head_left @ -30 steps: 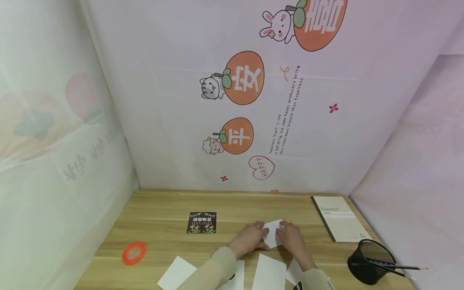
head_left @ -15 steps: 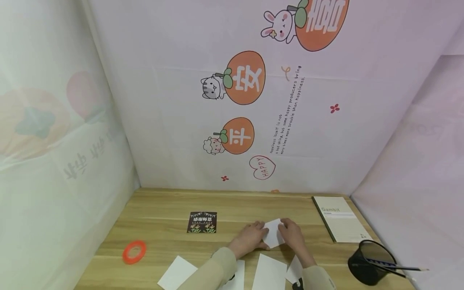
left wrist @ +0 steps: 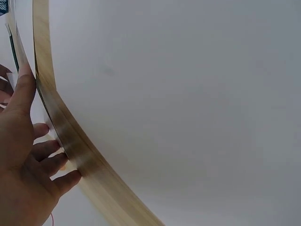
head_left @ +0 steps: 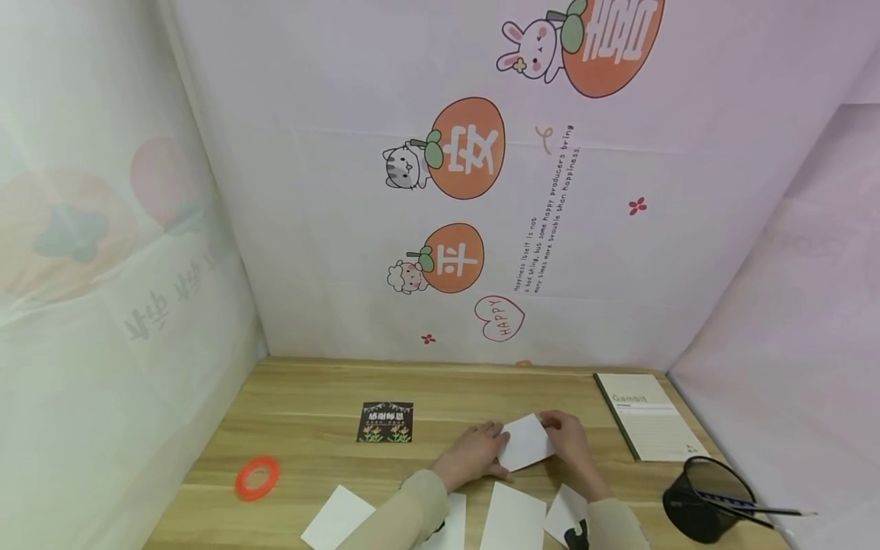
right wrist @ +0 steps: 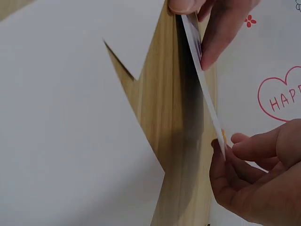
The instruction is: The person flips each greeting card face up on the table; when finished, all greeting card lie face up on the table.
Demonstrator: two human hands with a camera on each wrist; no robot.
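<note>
Both hands hold a small white paper card (head_left: 525, 443) a little above the wooden table. My left hand (head_left: 474, 452) grips its left edge, thumb on the near side. At the upper right corner, my right hand (head_left: 569, 443) pinches it between thumb and fingers. From the right wrist the card (right wrist: 207, 96) appears nearly edge-on, with the left hand (right wrist: 221, 26) at its top end and the right hand (right wrist: 263, 174) at its lower end. In the left wrist view the left hand's (left wrist: 28, 150) thumb lies along the card; its far part is hidden.
White sheets lie nearest me: one at left (head_left: 337, 518), one in the middle (head_left: 514, 519), one by the right sleeve (head_left: 565, 510). A dark printed card (head_left: 385, 422), a red tape roll (head_left: 257, 479), a notebook (head_left: 649, 416) and a black pen holder (head_left: 704, 500) stand around.
My right hand has slid to the right along the card toward its upper right corner, so more of the white surface shows. The left hand has stayed nearly in place.
</note>
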